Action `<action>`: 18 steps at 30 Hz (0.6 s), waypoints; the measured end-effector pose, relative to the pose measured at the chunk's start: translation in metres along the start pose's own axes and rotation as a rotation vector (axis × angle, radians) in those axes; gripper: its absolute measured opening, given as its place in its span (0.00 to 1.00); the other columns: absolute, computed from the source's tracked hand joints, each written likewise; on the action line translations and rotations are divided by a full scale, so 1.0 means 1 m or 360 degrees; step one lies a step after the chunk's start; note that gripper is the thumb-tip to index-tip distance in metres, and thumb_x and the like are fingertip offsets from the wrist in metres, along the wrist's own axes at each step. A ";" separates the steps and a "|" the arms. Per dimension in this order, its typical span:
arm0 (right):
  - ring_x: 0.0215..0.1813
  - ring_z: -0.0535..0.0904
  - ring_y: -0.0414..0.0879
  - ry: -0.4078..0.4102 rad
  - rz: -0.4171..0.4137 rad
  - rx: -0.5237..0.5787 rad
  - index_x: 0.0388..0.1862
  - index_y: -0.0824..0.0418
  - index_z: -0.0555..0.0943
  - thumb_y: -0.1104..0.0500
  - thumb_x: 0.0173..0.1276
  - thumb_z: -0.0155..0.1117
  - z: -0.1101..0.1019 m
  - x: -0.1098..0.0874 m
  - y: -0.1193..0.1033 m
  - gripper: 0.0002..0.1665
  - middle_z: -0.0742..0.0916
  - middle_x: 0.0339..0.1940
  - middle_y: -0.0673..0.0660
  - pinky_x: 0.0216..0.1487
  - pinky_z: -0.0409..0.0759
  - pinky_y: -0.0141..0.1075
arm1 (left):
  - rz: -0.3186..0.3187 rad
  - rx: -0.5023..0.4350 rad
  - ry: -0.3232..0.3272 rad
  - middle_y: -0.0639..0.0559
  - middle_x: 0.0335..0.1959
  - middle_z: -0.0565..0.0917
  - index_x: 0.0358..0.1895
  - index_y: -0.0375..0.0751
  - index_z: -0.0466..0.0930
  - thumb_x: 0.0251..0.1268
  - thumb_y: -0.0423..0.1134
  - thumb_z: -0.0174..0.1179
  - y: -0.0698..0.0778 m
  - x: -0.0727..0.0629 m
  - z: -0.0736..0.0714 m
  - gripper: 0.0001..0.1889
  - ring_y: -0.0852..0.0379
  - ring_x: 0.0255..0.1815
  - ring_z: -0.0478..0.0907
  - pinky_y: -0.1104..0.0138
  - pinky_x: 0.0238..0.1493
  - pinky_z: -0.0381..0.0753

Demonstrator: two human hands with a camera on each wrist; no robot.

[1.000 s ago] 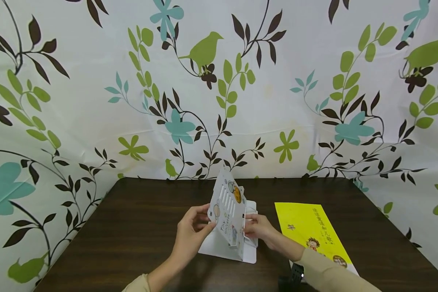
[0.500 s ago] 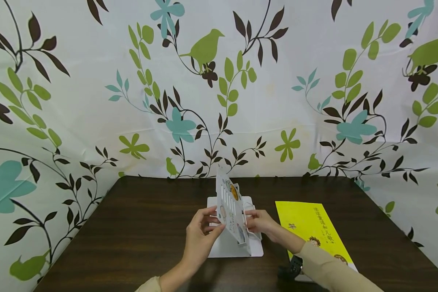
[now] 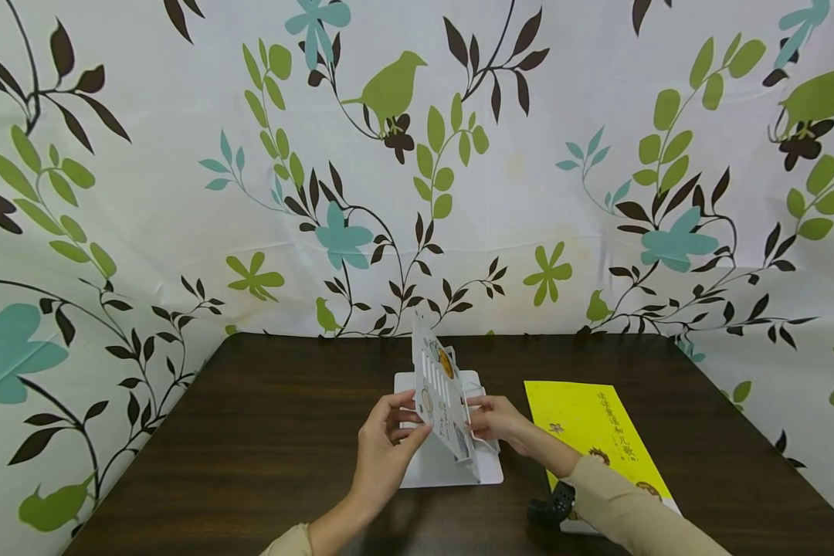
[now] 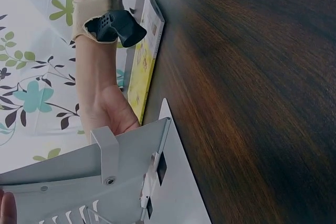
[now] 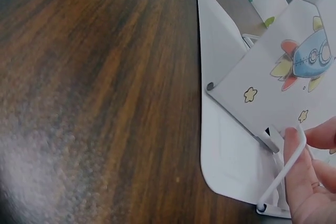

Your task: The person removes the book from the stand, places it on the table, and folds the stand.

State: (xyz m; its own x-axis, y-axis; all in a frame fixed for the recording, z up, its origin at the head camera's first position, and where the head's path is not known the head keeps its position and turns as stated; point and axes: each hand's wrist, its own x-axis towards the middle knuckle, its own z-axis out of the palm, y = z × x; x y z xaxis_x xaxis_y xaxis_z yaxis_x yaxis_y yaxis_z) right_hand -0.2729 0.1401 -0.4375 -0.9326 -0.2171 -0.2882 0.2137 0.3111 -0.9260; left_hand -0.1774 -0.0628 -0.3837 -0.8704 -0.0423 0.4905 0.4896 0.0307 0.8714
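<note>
White stand on the dark table, panel tilted up from its base! Left hand pinches one edge; right hand, well apart from it, holds the other side, fingers at the wire. Yellow book lies to the right.

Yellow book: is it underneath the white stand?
No, the yellow book lies on the table, right of the white stand.
</note>
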 end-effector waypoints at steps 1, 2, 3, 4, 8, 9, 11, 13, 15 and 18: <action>0.33 0.77 0.45 -0.0004 -0.0003 0.0005 0.59 0.72 0.69 0.67 0.59 0.60 0.000 0.000 0.000 0.28 0.82 0.36 0.59 0.39 0.80 0.39 | -0.0002 -0.0002 0.0000 0.41 0.38 0.77 0.47 0.30 0.73 0.46 0.21 0.64 0.000 0.000 0.000 0.21 0.53 0.35 0.78 0.69 0.33 0.81; 0.33 0.77 0.45 -0.0006 -0.0004 0.0006 0.59 0.72 0.68 0.67 0.59 0.60 0.000 0.000 -0.001 0.28 0.82 0.36 0.59 0.38 0.80 0.39 | -0.0003 0.0000 -0.0001 0.41 0.38 0.77 0.47 0.30 0.73 0.46 0.21 0.64 0.000 0.000 0.000 0.21 0.53 0.35 0.78 0.69 0.33 0.81; 0.32 0.77 0.44 -0.0004 -0.0003 0.0005 0.59 0.72 0.68 0.67 0.59 0.60 0.000 -0.001 -0.001 0.28 0.82 0.36 0.59 0.38 0.80 0.39 | -0.0002 0.0000 -0.0002 0.41 0.38 0.77 0.47 0.29 0.73 0.46 0.21 0.64 0.000 0.001 0.000 0.21 0.54 0.35 0.78 0.69 0.33 0.81; 0.32 0.77 0.45 -0.0005 -0.0002 0.0001 0.59 0.72 0.68 0.67 0.59 0.60 0.000 -0.001 -0.001 0.28 0.82 0.36 0.59 0.38 0.80 0.39 | -0.0002 0.0001 -0.0004 0.41 0.38 0.77 0.47 0.29 0.73 0.46 0.21 0.64 0.000 0.001 0.000 0.21 0.54 0.35 0.78 0.69 0.33 0.81; 0.33 0.77 0.45 -0.0008 -0.0014 -0.0017 0.59 0.73 0.68 0.68 0.59 0.60 0.000 -0.003 -0.002 0.28 0.82 0.37 0.59 0.39 0.80 0.41 | 0.0001 0.0014 -0.0019 0.41 0.38 0.77 0.47 0.30 0.73 0.46 0.22 0.64 -0.001 0.001 -0.001 0.21 0.54 0.35 0.78 0.68 0.33 0.81; 0.33 0.78 0.45 -0.0006 -0.0020 -0.0030 0.59 0.73 0.68 0.68 0.58 0.60 -0.001 -0.003 -0.002 0.28 0.82 0.36 0.59 0.39 0.80 0.41 | 0.0006 0.0018 -0.0025 0.41 0.38 0.77 0.47 0.30 0.73 0.46 0.22 0.64 -0.001 0.001 -0.002 0.21 0.53 0.35 0.78 0.68 0.33 0.81; 0.33 0.78 0.45 -0.0006 -0.0050 -0.0067 0.59 0.73 0.67 0.68 0.58 0.60 -0.001 -0.004 -0.003 0.29 0.81 0.36 0.59 0.40 0.81 0.42 | 0.0016 0.0033 -0.0044 0.42 0.37 0.77 0.47 0.31 0.74 0.46 0.23 0.65 -0.002 0.003 -0.004 0.20 0.52 0.35 0.78 0.68 0.33 0.81; 0.32 0.78 0.45 0.0008 -0.0104 -0.0137 0.59 0.73 0.66 0.67 0.57 0.61 -0.001 -0.007 -0.005 0.30 0.80 0.35 0.59 0.38 0.81 0.41 | 0.0024 0.0046 -0.0075 0.43 0.37 0.78 0.46 0.33 0.74 0.45 0.24 0.66 -0.003 0.004 -0.007 0.21 0.52 0.35 0.78 0.67 0.33 0.81; 0.32 0.78 0.45 0.0043 -0.0171 -0.0210 0.59 0.71 0.66 0.65 0.57 0.62 -0.001 -0.010 -0.006 0.31 0.79 0.35 0.59 0.37 0.81 0.40 | 0.0027 0.0065 -0.0126 0.44 0.39 0.78 0.47 0.34 0.74 0.44 0.24 0.67 -0.006 0.007 -0.012 0.22 0.50 0.37 0.78 0.66 0.33 0.81; 0.34 0.77 0.45 0.0094 -0.0299 -0.0326 0.59 0.70 0.67 0.62 0.56 0.65 0.000 -0.017 -0.012 0.32 0.79 0.37 0.58 0.36 0.81 0.39 | -0.0026 0.0129 -0.0192 0.45 0.42 0.79 0.48 0.35 0.74 0.42 0.25 0.69 -0.014 0.011 -0.021 0.24 0.50 0.39 0.77 0.66 0.34 0.81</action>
State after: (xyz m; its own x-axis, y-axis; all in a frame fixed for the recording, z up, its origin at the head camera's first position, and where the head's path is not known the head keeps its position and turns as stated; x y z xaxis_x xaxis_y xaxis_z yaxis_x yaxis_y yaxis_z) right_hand -0.2595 0.1397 -0.4219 -0.9670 -0.2360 -0.0959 -0.0220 0.4522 -0.8917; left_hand -0.1925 -0.0849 -0.3905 -0.8806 0.0766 0.4676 0.4736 0.1120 0.8736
